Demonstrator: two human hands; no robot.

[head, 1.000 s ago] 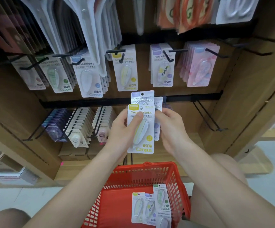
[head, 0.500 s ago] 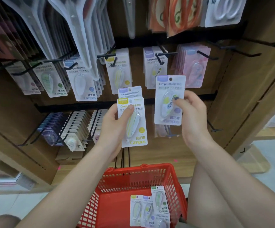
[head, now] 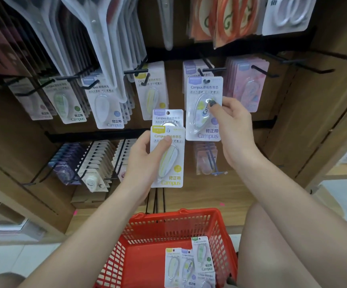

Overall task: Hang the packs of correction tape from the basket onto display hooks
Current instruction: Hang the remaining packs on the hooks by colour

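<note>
My right hand (head: 233, 123) pinched a purple pack (head: 204, 109) upright at centre frame, hole toward its hook (head: 207, 70); my left hand (head: 145, 161) gripped two spare packs (head: 167, 156).

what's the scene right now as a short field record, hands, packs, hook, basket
left hand: grips two stacked packs, yellow-labelled pack in front, purple-labelled pack behind
right hand: pinches a single purple-labelled pack, raised toward the hook
hook state: already carries purple-labelled packs; held pack not yet on it
basket: red, below the hands, several packs lying inside
</note>
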